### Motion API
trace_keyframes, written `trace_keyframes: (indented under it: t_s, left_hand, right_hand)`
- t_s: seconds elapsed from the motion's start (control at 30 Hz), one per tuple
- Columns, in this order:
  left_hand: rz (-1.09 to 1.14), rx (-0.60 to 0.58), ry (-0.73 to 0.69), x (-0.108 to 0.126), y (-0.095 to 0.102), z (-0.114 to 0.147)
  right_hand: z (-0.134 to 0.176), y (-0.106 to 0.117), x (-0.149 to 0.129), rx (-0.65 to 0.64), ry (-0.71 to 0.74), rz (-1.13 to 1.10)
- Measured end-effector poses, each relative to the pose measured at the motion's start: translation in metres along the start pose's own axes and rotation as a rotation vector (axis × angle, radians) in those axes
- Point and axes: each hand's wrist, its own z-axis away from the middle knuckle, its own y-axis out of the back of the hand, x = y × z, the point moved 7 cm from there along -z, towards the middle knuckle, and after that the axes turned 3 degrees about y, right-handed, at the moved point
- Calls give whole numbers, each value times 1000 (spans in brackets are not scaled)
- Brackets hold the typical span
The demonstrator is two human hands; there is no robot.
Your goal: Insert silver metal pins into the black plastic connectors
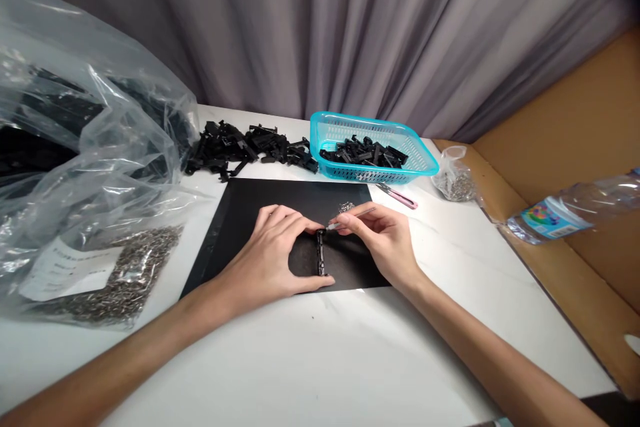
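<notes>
A narrow black plastic part (pixel 321 255) stands lengthwise between the thumb and index finger of my left hand (pixel 273 250), which grips it at both ends above a black mat (pixel 240 213). My right hand (pixel 387 233) pinches a thin metal tool that looks like tweezers (pixel 359 213). The tool's tip meets or nearly meets the far end of the black part; whether it holds anything is too small to tell. Just behind my right fingers lies a small heap of shiny metal pieces (pixel 346 207) on the mat.
Behind the mat are a pile of black parts (pixel 250 147) and a blue basket (pixel 425 163) of similar ones. A pink-handled cutter (pixel 400 197) lies nearby. Bags of metal pieces (pixel 145 273) sit left and right. A plastic bottle (pixel 555 217) rests by the cardboard (pixel 575 113).
</notes>
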Motion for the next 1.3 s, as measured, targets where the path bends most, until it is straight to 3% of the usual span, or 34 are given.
trace_keyframes:
  t_s: [0.37, 1.13, 1.3]
  left_hand:
    - [17, 1, -14, 1, -1, -1]
    - [10, -14, -53, 5, 1, -2]
    - [-38, -23, -57, 8, 2, -1]
  right_hand:
    - [2, -6, 5, -31, -28, -9]
    - [3, -10, -2, -57, 74, 107]
    - [1, 3, -9, 77, 116, 161]
